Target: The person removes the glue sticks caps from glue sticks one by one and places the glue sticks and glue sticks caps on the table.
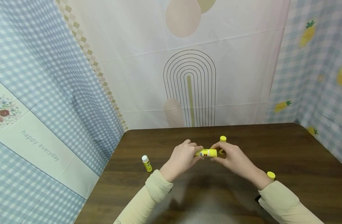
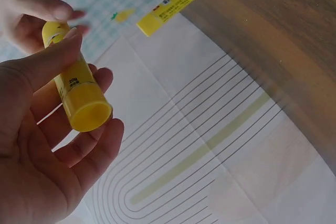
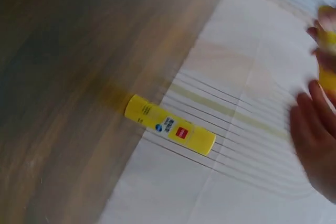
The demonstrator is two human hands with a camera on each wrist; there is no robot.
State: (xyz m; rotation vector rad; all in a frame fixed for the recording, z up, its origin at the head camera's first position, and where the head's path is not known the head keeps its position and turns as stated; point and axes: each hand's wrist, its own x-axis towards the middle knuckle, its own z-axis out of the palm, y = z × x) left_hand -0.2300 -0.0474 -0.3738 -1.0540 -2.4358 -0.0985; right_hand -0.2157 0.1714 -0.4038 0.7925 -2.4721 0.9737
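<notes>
My left hand (image 1: 185,154) grips a yellow glue stick (image 1: 205,152) lying sideways over the table. In the left wrist view, its fingers and thumb wrap the tube, whose hollow round end faces the camera. At the other end, the thumb and fingers of my right hand (image 1: 234,158) close in on both sides of the yellow cap (image 1: 213,152). They are blurred in the right wrist view. Just behind the right fingers stands a second yellow glue stick (image 1: 223,139), also seen in the right wrist view as a labelled glue stick (image 3: 170,125).
A glue stick with a white top (image 1: 147,163) stands on the brown wooden table (image 1: 126,186) at the left. Another yellow top (image 1: 271,175) shows behind my right wrist. Patterned cloth (image 1: 137,84) hangs along the table's back edge and both sides.
</notes>
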